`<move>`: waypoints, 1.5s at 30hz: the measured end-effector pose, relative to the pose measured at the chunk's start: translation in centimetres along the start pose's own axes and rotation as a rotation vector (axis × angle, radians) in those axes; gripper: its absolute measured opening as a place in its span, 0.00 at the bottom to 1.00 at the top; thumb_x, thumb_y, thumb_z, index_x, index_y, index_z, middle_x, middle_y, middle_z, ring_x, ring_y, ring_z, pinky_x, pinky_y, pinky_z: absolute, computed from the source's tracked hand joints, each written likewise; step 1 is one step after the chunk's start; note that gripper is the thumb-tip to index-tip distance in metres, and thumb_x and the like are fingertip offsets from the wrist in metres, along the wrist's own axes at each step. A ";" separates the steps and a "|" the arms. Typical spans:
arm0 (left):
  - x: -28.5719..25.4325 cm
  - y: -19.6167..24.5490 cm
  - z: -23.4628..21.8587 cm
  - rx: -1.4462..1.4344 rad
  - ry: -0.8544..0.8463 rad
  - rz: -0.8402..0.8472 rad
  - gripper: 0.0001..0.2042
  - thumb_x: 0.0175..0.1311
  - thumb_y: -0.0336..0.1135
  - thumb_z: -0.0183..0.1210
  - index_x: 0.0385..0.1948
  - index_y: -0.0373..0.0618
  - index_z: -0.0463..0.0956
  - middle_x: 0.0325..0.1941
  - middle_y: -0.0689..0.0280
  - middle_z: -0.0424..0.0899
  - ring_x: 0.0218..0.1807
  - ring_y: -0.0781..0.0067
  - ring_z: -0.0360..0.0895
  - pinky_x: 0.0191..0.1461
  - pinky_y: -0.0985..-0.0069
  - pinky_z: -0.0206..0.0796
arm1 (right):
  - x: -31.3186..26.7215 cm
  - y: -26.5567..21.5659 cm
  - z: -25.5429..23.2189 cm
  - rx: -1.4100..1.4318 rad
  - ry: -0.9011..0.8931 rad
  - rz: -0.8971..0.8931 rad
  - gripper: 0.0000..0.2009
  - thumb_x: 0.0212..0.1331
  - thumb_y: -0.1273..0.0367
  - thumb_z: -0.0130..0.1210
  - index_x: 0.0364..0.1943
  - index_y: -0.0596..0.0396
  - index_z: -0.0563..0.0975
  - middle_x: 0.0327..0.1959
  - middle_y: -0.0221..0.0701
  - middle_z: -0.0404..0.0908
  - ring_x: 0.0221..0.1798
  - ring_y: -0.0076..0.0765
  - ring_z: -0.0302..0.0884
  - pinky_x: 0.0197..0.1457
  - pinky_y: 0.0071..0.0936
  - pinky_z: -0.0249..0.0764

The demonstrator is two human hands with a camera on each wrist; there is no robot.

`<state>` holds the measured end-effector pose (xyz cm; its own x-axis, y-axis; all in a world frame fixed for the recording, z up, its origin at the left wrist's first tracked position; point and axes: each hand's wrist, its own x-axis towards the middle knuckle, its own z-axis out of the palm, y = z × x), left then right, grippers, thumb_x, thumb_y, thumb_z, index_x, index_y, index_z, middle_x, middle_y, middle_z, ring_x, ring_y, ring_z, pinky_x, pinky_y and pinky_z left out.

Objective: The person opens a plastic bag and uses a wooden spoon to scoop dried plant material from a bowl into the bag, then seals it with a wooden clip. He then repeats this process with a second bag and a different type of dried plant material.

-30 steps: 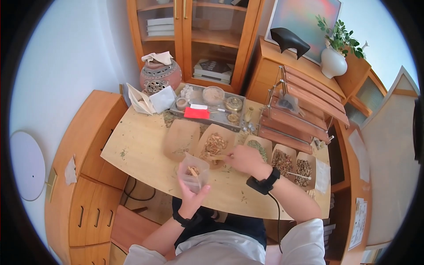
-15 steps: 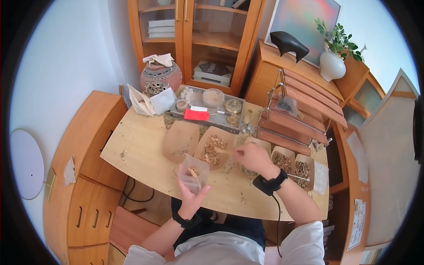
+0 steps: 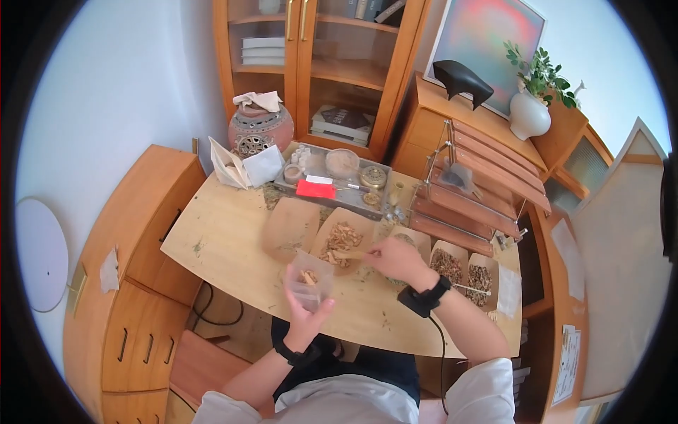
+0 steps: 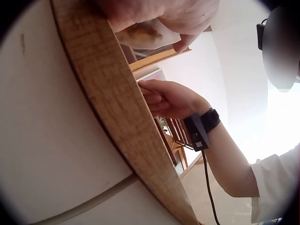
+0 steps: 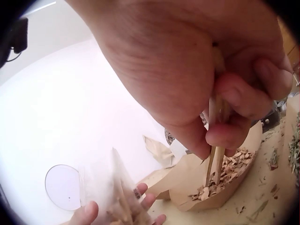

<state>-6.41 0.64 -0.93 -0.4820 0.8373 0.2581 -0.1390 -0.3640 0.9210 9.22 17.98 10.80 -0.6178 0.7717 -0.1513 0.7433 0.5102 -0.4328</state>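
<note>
My left hand [image 3: 305, 319] grips a clear plastic bag [image 3: 311, 280] holding some brown chips, held up at the table's front edge. My right hand [image 3: 400, 260] pinches a pair of light wooden tongs [image 3: 351, 255]; in the right wrist view the tips of the tongs [image 5: 214, 171] reach down into the wood-coloured chips [image 5: 231, 169] in a brown paper tray. That paper tray [image 3: 369, 225] stands just beyond the bag. Left of it is another paper tray [image 3: 290, 225] with a few scraps. In the left wrist view my left hand [image 4: 164, 14] covers part of the bag.
Paper trays of dried pieces [image 3: 446, 264] stand to the right, one with a white stick [image 3: 472, 290]. Behind lie a grey tray [image 3: 361, 203] with small jars and a red packet [image 3: 315, 189]. A wooden rack [image 3: 459, 212] stands at the back right, a patterned pot [image 3: 261, 128] at the back left.
The tongs lifted slightly and moved right over the chips, then came back down to the near part of the tray. My left hand keeps holding the bag; the head view has shifted a little.
</note>
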 end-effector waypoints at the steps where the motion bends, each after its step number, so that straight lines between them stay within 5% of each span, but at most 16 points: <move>1: -0.1 -0.2 -0.2 -0.003 -0.002 -0.008 0.51 0.55 0.33 0.70 0.74 0.41 0.38 0.73 0.56 0.52 0.72 0.62 0.56 0.73 0.63 0.54 | 0.3 -0.4 0.5 -0.018 -0.006 0.001 0.14 0.58 0.56 0.57 0.39 0.49 0.86 0.36 0.41 0.86 0.43 0.49 0.84 0.48 0.41 0.79; 11: -0.1 -0.5 -0.3 0.033 0.023 0.009 0.48 0.56 0.33 0.69 0.72 0.42 0.41 0.70 0.57 0.56 0.69 0.64 0.59 0.70 0.66 0.58 | 1.1 -3.5 1.7 -0.207 0.009 -0.039 0.11 0.57 0.62 0.53 0.32 0.51 0.85 0.35 0.40 0.86 0.39 0.50 0.85 0.43 0.45 0.79; 20: 0.2 0.0 -0.2 -0.005 -0.001 0.023 0.51 0.55 0.33 0.71 0.74 0.41 0.38 0.72 0.56 0.51 0.72 0.62 0.54 0.74 0.63 0.52 | 0.5 -0.6 0.8 -0.002 0.103 -0.067 0.11 0.60 0.61 0.54 0.36 0.46 0.85 0.35 0.38 0.85 0.40 0.50 0.83 0.44 0.43 0.78; 29: 0.0 -1.3 -0.4 0.103 0.018 0.042 0.53 0.54 0.36 0.73 0.74 0.41 0.37 0.73 0.54 0.52 0.73 0.59 0.55 0.74 0.60 0.51 | -3.4 -2.0 -5.6 0.463 0.094 -0.095 0.14 0.62 0.64 0.61 0.45 0.59 0.83 0.30 0.39 0.86 0.30 0.27 0.80 0.37 0.26 0.74; 32: 0.1 -1.0 -0.3 0.100 -0.008 0.035 0.54 0.54 0.36 0.73 0.74 0.41 0.36 0.73 0.53 0.52 0.73 0.59 0.55 0.74 0.60 0.51 | -5.9 -4.9 -7.3 0.488 -0.003 -0.023 0.14 0.63 0.65 0.61 0.45 0.61 0.83 0.31 0.37 0.86 0.31 0.21 0.78 0.37 0.24 0.74; 36: 0.2 -0.1 0.1 0.084 -0.051 0.016 0.53 0.55 0.33 0.70 0.74 0.41 0.34 0.73 0.54 0.51 0.74 0.60 0.53 0.75 0.60 0.52 | -6.4 -5.3 -4.8 0.478 -0.013 -0.146 0.14 0.62 0.63 0.62 0.45 0.59 0.83 0.30 0.41 0.85 0.30 0.28 0.80 0.38 0.26 0.75; 39: 0.2 0.0 0.1 0.047 -0.055 -0.001 0.53 0.55 0.34 0.71 0.74 0.42 0.34 0.73 0.53 0.52 0.74 0.60 0.55 0.74 0.60 0.53 | -6.4 -5.6 -4.4 0.334 -0.025 -0.170 0.14 0.62 0.66 0.63 0.46 0.62 0.83 0.27 0.30 0.83 0.31 0.17 0.74 0.36 0.21 0.73; 42: 0.2 -0.6 0.0 0.024 -0.022 0.024 0.53 0.55 0.36 0.72 0.74 0.41 0.36 0.72 0.53 0.53 0.73 0.60 0.56 0.73 0.61 0.54 | -6.3 -4.6 -5.0 0.437 0.019 -0.100 0.16 0.59 0.59 0.62 0.43 0.56 0.84 0.29 0.43 0.84 0.30 0.41 0.82 0.39 0.30 0.76; 45: 0.2 -0.9 -0.2 0.004 -0.012 0.051 0.52 0.55 0.35 0.72 0.74 0.41 0.37 0.72 0.54 0.54 0.73 0.61 0.56 0.73 0.62 0.54 | -5.0 -2.7 -5.8 0.274 -0.027 0.035 0.17 0.59 0.57 0.61 0.42 0.55 0.85 0.31 0.43 0.84 0.34 0.46 0.83 0.40 0.34 0.77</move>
<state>-6.58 1.06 -1.81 -0.4783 0.8223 0.3083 -0.1110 -0.4048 0.9076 11.85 14.92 17.84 -0.6025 0.7747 -0.1919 0.6692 0.3593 -0.6504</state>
